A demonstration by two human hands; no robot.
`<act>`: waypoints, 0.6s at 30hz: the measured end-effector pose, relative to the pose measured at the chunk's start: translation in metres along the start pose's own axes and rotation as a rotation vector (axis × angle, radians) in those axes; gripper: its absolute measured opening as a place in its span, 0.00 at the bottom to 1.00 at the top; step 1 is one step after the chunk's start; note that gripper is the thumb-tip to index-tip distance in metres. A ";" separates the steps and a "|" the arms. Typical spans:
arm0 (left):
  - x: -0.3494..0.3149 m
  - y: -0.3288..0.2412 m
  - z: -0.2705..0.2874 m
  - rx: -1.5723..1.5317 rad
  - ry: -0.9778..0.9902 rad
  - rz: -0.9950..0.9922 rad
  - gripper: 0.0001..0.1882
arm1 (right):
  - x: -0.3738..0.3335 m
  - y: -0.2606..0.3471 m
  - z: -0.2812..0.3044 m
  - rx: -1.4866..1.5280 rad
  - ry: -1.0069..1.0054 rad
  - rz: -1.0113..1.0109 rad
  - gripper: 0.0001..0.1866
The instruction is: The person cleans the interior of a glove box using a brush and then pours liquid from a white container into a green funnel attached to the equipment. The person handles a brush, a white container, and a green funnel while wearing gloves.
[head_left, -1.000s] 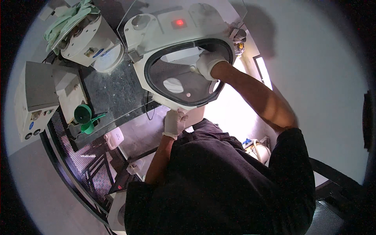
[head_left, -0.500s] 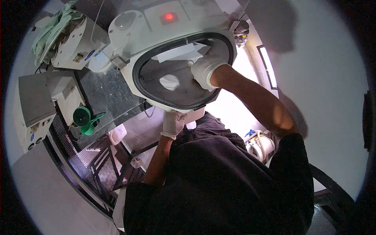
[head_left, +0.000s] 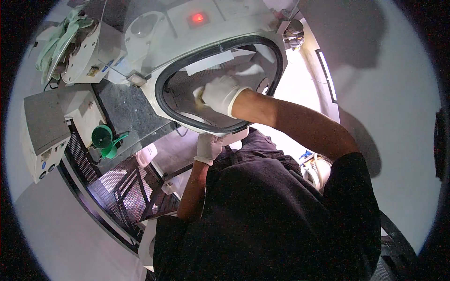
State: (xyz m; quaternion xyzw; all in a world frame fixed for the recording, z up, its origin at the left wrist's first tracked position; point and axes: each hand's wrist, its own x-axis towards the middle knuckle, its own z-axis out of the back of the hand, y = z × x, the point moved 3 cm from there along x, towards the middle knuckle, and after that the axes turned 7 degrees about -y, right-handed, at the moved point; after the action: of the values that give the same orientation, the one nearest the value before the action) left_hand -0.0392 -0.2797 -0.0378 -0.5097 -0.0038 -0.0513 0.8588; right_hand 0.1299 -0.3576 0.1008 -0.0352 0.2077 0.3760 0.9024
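Note:
My right hand (head_left: 220,95), in a white glove, reaches through the black-rimmed opening (head_left: 161,89) of a white cabinet. Its fingers are closed around a small pale yellowish thing (head_left: 200,99), blurred and mostly covered, whose kind I cannot make out. The grey inner wall (head_left: 180,84) lies close to that thing. My left hand (head_left: 209,149), gloved in white too, is at the underside of the cabinet's front; its fingers are largely hidden, so I cannot see what they hold or touch.
A red light (head_left: 198,18) glows on the cabinet top. To the left stand a grey-and-white box machine (head_left: 47,122), a green cup (head_left: 101,136) and a white unit with a pale green cloth (head_left: 65,35) on it. Below is a perforated black rack (head_left: 124,192). A white bucket (head_left: 316,171) stands at right.
My right hand has moved left and slightly down inside the opening, with the small yellowish thing in its fingers. The left hand stays at the cabinet's underside. The view has shifted slightly.

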 end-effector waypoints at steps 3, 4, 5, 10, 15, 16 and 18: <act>-0.002 0.005 -0.003 -0.014 0.016 0.032 0.09 | -0.007 -0.009 -0.006 0.013 0.074 0.029 0.13; -0.003 0.008 -0.004 0.006 0.010 0.022 0.09 | -0.009 -0.014 -0.010 0.011 0.084 0.034 0.13; -0.004 0.010 -0.005 0.026 0.004 0.011 0.09 | -0.012 -0.018 -0.013 0.008 0.095 0.038 0.14; -0.002 0.007 -0.004 0.041 -0.048 -0.071 0.10 | -0.027 -0.019 0.046 -0.019 0.131 0.100 0.14; -0.009 0.018 -0.006 0.042 0.044 0.036 0.11 | -0.001 0.004 0.030 0.065 -0.134 0.083 0.12; -0.008 0.017 -0.007 0.021 0.048 0.062 0.11 | 0.006 0.012 0.024 0.071 -0.168 0.104 0.12; -0.009 0.016 -0.008 -0.008 0.040 0.092 0.11 | 0.014 0.019 0.005 0.138 -0.188 0.124 0.12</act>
State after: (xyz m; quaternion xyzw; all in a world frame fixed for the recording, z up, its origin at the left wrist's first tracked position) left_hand -0.0468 -0.2781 -0.0562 -0.5116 0.0371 -0.0221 0.8582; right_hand 0.1272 -0.3338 0.1011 0.0752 0.1491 0.4175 0.8932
